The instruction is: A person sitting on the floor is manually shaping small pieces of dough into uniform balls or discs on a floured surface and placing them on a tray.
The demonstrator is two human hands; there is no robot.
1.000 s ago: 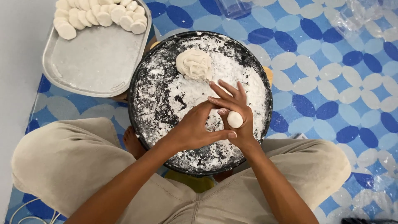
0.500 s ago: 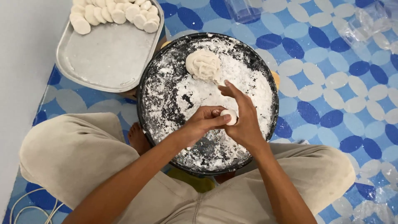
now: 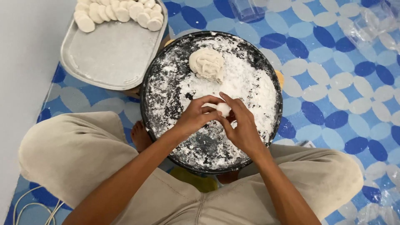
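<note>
— Both hands are on it now. A second ago the right hand [image 3: 243, 127] had its fingers fanned wide with the dough ball [image 3: 223, 109] sitting at the tips; they have since folded in, and the left hand [image 3: 195, 116] has closed from the other side.

— So who actually holds it?

— The two share it: the ball is pinched between the fingertips of both, raised a little over the floured middle of the pan [image 3: 166, 54]. I would judge it is being pressed or rounded, not set down.

— And the pan under the grip?

— Round, dark, thick with white flour. Beyond the grip, toward the far rim, lies the big lump [image 3: 207, 63] of dough, apart from the hands.

— That grey tray?

— Up and to the left of the grip, the tray [image 3: 112, 58] touches or overlaps the pan's rim. Finished discs [image 3: 121, 11] crowd its far edge in overlapping rows; the near part is bare metal, lightly dusted.
</note>
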